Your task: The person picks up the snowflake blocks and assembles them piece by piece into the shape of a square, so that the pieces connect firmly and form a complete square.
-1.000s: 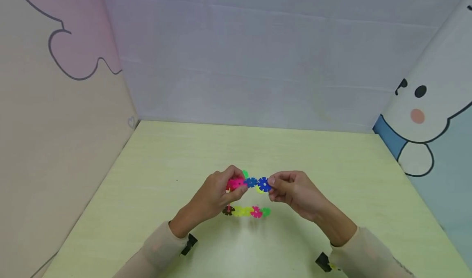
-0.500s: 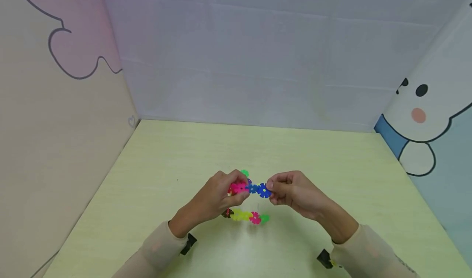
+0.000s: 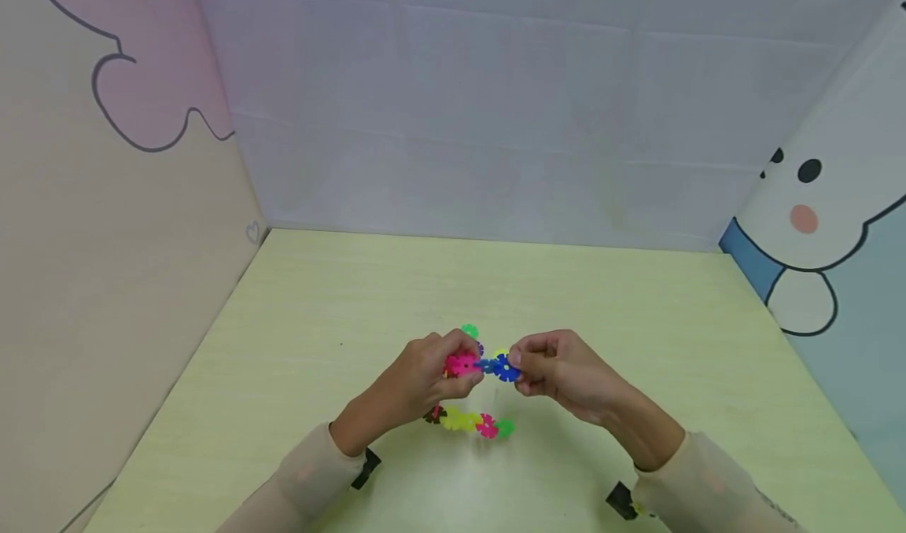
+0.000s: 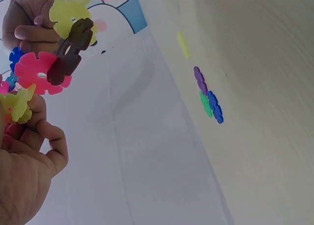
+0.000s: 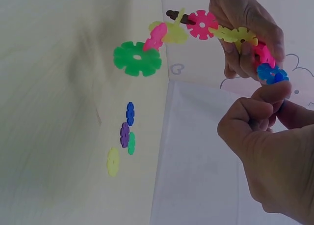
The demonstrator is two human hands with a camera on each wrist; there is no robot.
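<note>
Both hands hold one chain of slotted plastic snowflake discs above the table. My left hand (image 3: 418,380) grips its upper end around a pink disc (image 3: 462,364) and neighbouring yellow ones (image 5: 241,36). Thumb and fingertips of my right hand (image 3: 569,376) pinch a dark blue disc (image 3: 506,369). Between the hands sits a lighter blue disc (image 5: 269,73), touching both the pink and dark blue ones; how deep the slots engage cannot be told. Below the left hand hang a brown disc (image 3: 435,416), yellow discs (image 3: 460,419), a second pink disc (image 3: 487,426) and a green disc (image 5: 137,59).
Loose discs lie on the pale table (image 3: 340,297) beyond the hands: blue (image 5: 130,114), purple (image 5: 124,135), green (image 5: 131,143) and yellow (image 5: 113,161). A light cloth wall (image 3: 453,108) rises behind the table, with printed panels at both sides.
Both hands have come slightly closer together, and the chain has sunk a little toward me. The lighter blue disc now appears more edge-on. Neither hand has let go.
</note>
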